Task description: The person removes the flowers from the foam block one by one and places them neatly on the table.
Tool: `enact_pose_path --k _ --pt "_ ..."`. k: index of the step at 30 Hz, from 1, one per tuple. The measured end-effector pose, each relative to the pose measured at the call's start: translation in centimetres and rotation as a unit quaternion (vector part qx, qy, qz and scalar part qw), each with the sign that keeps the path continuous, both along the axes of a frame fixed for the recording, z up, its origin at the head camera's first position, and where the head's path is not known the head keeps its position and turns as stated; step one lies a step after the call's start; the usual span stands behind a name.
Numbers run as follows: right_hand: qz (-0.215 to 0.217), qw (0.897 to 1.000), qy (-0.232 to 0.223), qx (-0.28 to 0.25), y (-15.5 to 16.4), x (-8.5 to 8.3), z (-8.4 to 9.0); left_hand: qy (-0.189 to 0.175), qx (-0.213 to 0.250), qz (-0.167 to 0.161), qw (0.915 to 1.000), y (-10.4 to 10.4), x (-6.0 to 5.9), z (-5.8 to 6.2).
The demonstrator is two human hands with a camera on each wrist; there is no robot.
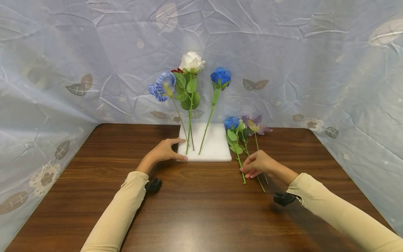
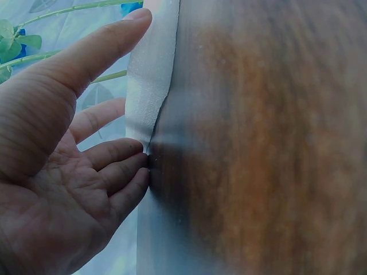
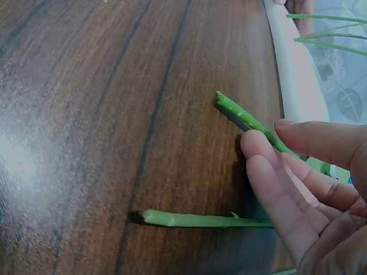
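Observation:
My left hand [image 1: 164,150] rests at the left side of a white foam block [image 1: 218,148], thumb and fingers spread along its edge. Upright in the block stand a light-blue flower [image 1: 165,85], a white rose [image 1: 192,62] and a blue rose [image 1: 221,76]; a red flower [image 1: 177,70] is mostly hidden behind the white one. To the right, my right hand [image 1: 260,163] pinches the lower stem [image 3: 229,106] of a second blue rose [image 1: 232,122] between thumb and fingers. That stem's cut end juts out past the fingertips.
Beside the held rose lie a purple flower [image 1: 254,124] and another green stem [image 3: 195,220], partly behind the right hand. A patterned cloth [image 1: 126,42] hangs behind the brown wooden table [image 1: 189,203]. Black wrist cameras [image 1: 153,185] sit on both wrists.

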State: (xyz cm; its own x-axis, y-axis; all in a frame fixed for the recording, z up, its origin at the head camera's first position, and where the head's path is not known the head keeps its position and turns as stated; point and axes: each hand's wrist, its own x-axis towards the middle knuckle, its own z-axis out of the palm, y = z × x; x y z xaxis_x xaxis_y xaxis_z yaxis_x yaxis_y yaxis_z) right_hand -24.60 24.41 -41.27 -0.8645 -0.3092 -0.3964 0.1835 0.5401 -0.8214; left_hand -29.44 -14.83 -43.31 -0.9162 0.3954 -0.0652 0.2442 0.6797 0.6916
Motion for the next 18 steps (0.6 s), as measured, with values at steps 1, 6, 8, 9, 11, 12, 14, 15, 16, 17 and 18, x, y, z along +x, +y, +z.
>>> enact_pose_path --k 1,6,8,9,11,12,14,15,16,17,18 --pt "0.001 1.000 0.001 -0.001 0.0 0.0 0.1 0.000 0.000 0.000 1.0000 0.0 0.0 0.0" --pt "-0.004 1.000 0.003 0.003 0.0 -0.4 0.7 0.003 -0.003 -0.001 1.0000 0.0 0.0 0.0" --pt "-0.003 1.000 0.009 0.005 -0.1 -0.7 1.0 0.002 -0.004 -0.002 1.0000 0.0 0.0 0.0" --pt "0.002 1.000 0.014 0.007 -0.1 -0.9 1.1 0.001 -0.003 -0.002 1.0000 0.0 0.0 0.0" --pt "0.011 0.999 0.029 0.007 -0.3 -1.3 1.3 0.000 -0.004 -0.004 1.0000 0.0 0.0 0.1" --pt "0.016 0.999 0.036 0.005 -0.4 -1.5 1.4 -0.001 -0.004 -0.004 1.0000 0.0 0.0 0.1" --pt "0.027 0.998 0.049 -0.005 -0.6 -1.8 1.4 -0.001 -0.005 -0.004 1.0000 0.0 -0.1 0.1" --pt "0.032 0.998 0.055 -0.012 -0.7 -2.0 1.5 -0.001 -0.006 -0.005 1.0000 -0.1 -0.1 0.1" --pt "0.036 0.997 0.058 -0.021 -0.8 -2.2 1.4 -0.001 -0.007 -0.004 1.0000 -0.1 -0.1 0.1" --pt "0.038 0.997 0.060 -0.031 -0.9 -2.4 1.4 -0.001 -0.007 -0.004 1.0000 0.0 -0.1 0.1" --pt "0.040 0.996 0.060 -0.042 -1.1 -2.5 1.5 -0.001 -0.008 -0.004 1.0000 0.0 -0.1 0.0"
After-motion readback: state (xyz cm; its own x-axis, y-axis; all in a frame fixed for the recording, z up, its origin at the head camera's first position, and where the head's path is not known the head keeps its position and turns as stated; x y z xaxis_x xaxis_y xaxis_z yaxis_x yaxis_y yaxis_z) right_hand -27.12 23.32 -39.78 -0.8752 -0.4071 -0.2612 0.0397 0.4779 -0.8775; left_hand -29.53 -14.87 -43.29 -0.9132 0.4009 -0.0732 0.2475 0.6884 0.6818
